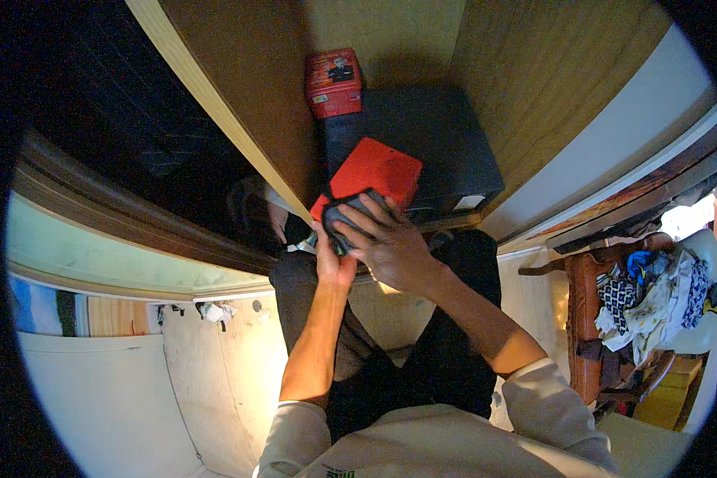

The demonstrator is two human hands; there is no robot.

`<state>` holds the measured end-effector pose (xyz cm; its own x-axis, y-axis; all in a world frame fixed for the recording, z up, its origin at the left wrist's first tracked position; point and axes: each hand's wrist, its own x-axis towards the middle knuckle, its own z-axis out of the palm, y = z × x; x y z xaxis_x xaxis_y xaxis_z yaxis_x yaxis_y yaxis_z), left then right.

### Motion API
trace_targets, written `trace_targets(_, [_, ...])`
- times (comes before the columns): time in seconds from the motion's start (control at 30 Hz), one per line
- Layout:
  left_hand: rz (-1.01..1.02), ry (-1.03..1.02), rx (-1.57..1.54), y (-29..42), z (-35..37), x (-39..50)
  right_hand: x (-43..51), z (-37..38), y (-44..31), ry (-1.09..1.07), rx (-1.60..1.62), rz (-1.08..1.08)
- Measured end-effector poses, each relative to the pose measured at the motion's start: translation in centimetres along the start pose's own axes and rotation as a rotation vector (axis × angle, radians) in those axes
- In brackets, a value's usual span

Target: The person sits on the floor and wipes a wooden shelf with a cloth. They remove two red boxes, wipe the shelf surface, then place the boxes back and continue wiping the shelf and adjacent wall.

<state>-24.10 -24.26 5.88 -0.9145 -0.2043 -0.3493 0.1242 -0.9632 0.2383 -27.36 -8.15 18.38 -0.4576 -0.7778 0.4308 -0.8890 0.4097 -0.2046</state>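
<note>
My left hand [333,260] holds a red, flat, box-like case [375,170] from its lower left edge, with the thumb up along the side. A dark grey cloth or pad [349,218] lies over the near end of the case. My right hand [385,242] rests on that dark piece with its fingers spread, slightly blurred. Whether the fingers grip it, I cannot tell. Behind the case is a large black box [418,137] inside a wooden compartment. A red printed box [334,83] stands at its far left corner.
A wooden partition [245,107] rises on the left, and a wooden side panel [538,83] on the right. A glossy dark panel [125,131] lies left of the partition. At the right, clothes [651,299] are heaped on a brown wooden-framed chair [582,322].
</note>
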Motion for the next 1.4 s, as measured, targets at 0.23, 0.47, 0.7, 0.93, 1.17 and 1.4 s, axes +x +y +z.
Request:
trace_targets(0.23, [0.089,0.020,0.171,-0.2,2.7,-1.2,-2.3,-1.4,4.8,0.010,-0.323,0.181])
trace_targets(0.47, [0.090,-0.037,0.205,0.0,2.3,-0.2,3.3,1.1,10.2,-0.090,-0.211,0.429])
trace_targets(0.7, [0.107,-0.033,0.219,-0.2,2.3,0.1,9.0,2.4,10.4,-0.169,-0.202,0.358])
trace_targets(0.93, [0.095,-0.024,0.192,0.0,1.8,0.4,10.4,4.1,9.7,-0.119,-0.171,0.229])
trace_targets(1.17, [0.125,-0.081,0.147,-0.5,0.9,1.1,8.4,4.2,5.4,-0.134,-0.193,-0.051])
trace_targets(1.4, [0.120,-0.006,0.186,-0.6,0.3,0.6,3.7,2.2,1.7,0.115,0.065,-0.075])
